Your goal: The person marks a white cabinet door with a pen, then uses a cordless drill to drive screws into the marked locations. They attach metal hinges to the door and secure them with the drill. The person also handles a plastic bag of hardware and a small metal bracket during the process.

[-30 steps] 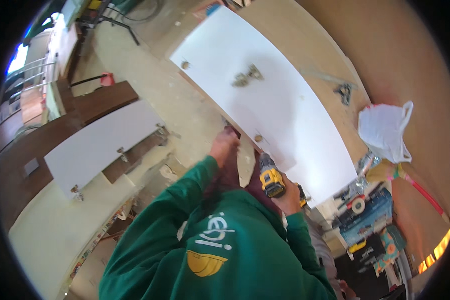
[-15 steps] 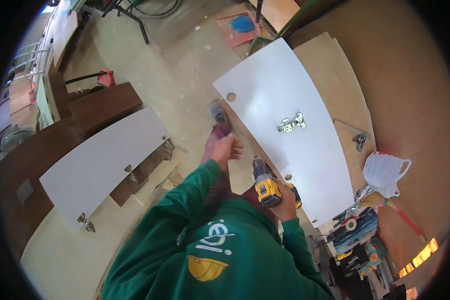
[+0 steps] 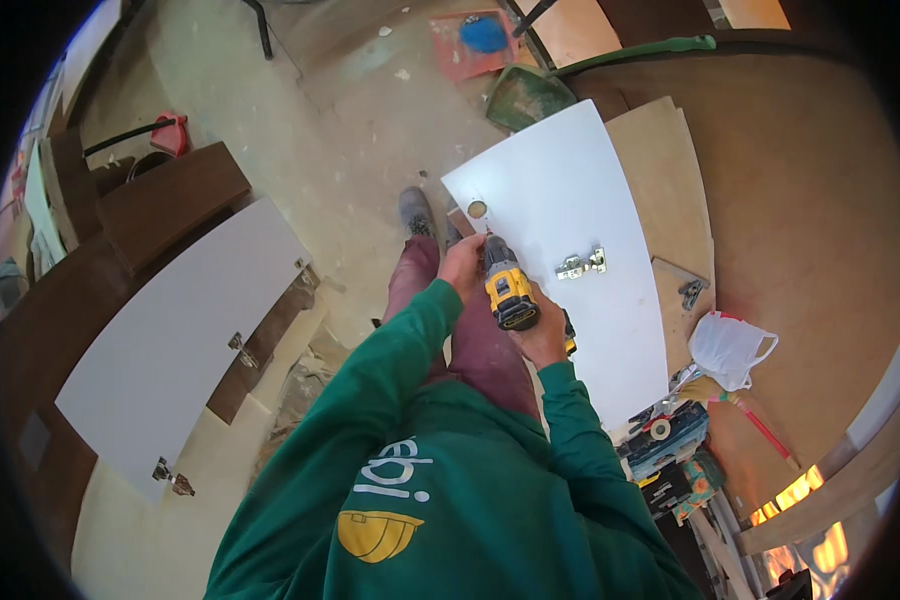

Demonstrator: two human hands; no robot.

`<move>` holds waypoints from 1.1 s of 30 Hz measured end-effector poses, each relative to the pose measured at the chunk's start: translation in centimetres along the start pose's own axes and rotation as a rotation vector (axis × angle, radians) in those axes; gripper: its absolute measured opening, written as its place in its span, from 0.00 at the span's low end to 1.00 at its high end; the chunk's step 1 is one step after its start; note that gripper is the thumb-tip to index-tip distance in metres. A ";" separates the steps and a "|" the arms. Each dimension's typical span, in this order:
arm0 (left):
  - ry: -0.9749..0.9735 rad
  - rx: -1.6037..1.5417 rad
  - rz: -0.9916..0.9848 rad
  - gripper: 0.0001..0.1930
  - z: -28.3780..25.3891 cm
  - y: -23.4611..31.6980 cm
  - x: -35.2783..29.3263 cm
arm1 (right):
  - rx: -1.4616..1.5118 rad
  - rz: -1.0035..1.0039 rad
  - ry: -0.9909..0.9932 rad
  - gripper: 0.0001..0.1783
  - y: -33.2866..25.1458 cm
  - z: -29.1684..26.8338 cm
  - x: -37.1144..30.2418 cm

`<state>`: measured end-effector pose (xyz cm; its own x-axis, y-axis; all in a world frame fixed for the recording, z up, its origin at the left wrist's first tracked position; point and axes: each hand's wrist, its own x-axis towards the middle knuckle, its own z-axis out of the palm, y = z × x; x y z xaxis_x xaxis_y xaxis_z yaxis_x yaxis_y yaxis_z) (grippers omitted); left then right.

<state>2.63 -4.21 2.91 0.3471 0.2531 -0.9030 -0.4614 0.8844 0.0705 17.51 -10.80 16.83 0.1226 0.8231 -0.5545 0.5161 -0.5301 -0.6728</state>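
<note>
My right hand [image 3: 544, 330] is wrapped round the handle of a yellow and black cordless drill [image 3: 510, 293]. The drill's tip points away from me, near a round hole [image 3: 477, 210] at the far left corner of a white panel [image 3: 595, 180]. Close beside the chuck, at the panel's left edge, my left hand [image 3: 460, 266] has its fingers pinched together; whatever they hold is too small to make out. A metal cabinet hinge [image 3: 581, 263] sits about the middle of the panel. The panel's near left edge is partly hidden by the drill and my right hand.
To the left lies another white panel [image 3: 185, 330] with several hinges along one edge. Beyond the right panel are a green dustpan [image 3: 530, 98] and a red tray [image 3: 452, 50]. A loose hinge [image 3: 691, 292], a white bag [image 3: 730, 348] and a toolbox [image 3: 670, 440] lie at right.
The drill and my right hand have moved away from me to the panel's far left corner. My left hand has come in beside the chuck. The whole view has shifted.
</note>
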 end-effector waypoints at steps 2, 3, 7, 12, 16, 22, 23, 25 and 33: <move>-0.018 -0.123 -0.009 0.17 0.8 -0.2 0.7 | -0.015 0.032 -0.015 0.36 0.6 -0.1 0.7; 0.000 -0.113 0.005 0.17 1.0 -0.2 1.0 | -0.034 0.034 -0.020 0.36 0.7 -0.4 0.9; -0.013 -0.199 0.037 0.16 1.2 -0.5 1.4 | -0.106 0.001 -0.041 0.36 1.2 -0.6 1.5; -0.023 -0.167 0.041 0.19 1.0 -0.3 2.0 | -0.060 -0.020 -0.067 0.35 1.2 -1.2 2.5; -0.012 -0.117 0.057 0.22 0.6 -0.5 2.5 | -0.068 -0.022 -0.066 0.34 2.0 -0.9 2.7; -0.007 -0.072 0.035 0.24 0.7 0.1 2.3 | -0.040 0.052 -0.106 0.37 1.7 -1.1 3.1; -0.007 -0.071 0.034 0.24 0.7 0.0 2.4 | -0.021 0.060 -0.106 0.37 1.6 -1.1 3.2; -0.008 -0.070 0.035 0.24 0.7 0.1 2.4 | -0.039 0.076 -0.110 0.37 1.2 -1.3 3.3; -0.010 -0.046 0.029 0.24 0.8 0.3 2.2 | 0.017 0.131 -0.128 0.38 1.9 -1.0 3.2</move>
<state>3.93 -3.04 1.30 0.3409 0.2822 -0.8967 -0.5082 0.8578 0.0767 19.75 -8.97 14.23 0.0787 0.7150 -0.6947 0.4886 -0.6351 -0.5983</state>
